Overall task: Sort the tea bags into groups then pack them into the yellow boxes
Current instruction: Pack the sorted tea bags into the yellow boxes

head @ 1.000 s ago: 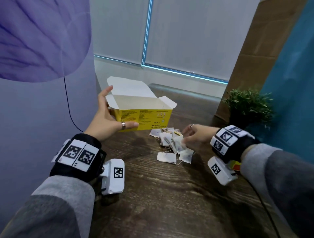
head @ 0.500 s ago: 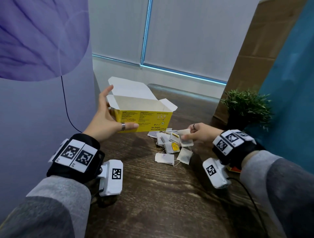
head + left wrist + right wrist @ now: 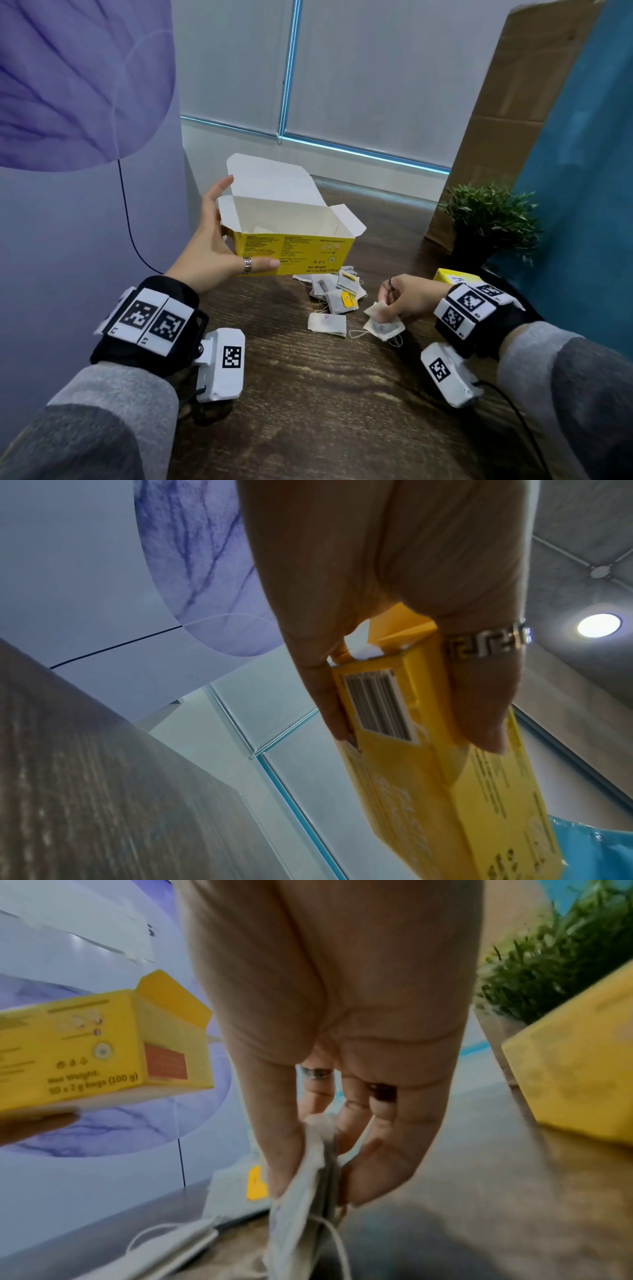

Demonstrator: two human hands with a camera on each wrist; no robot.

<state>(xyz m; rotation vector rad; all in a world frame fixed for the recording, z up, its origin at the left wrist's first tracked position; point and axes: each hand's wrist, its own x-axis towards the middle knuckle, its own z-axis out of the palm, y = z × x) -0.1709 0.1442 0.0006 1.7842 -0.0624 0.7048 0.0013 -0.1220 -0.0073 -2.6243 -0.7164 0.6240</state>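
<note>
My left hand [image 3: 219,246] holds an open yellow box [image 3: 294,251] by its left end, lifted off the table; thumb on the front face, fingers behind. The left wrist view shows the same box [image 3: 404,739] gripped between thumb and fingers. My right hand [image 3: 394,305] pinches white tea bags [image 3: 382,323] low over the table, right of the pile; in the right wrist view the tea bags [image 3: 308,1183] sit between thumb and fingers. A pile of tea bags [image 3: 337,289] lies under the box's right half. One single tea bag [image 3: 326,323] lies nearer me.
A second yellow box [image 3: 452,275] stands on the wooden table [image 3: 308,394] behind my right wrist. A potted plant [image 3: 486,222] stands at the back right before a cardboard panel [image 3: 513,113]. A lilac wall with a cable closes the left side.
My right hand went to the pile's far side, took hold of tea bags, then drew back toward me and down. The left hand and box stayed nearly still.
</note>
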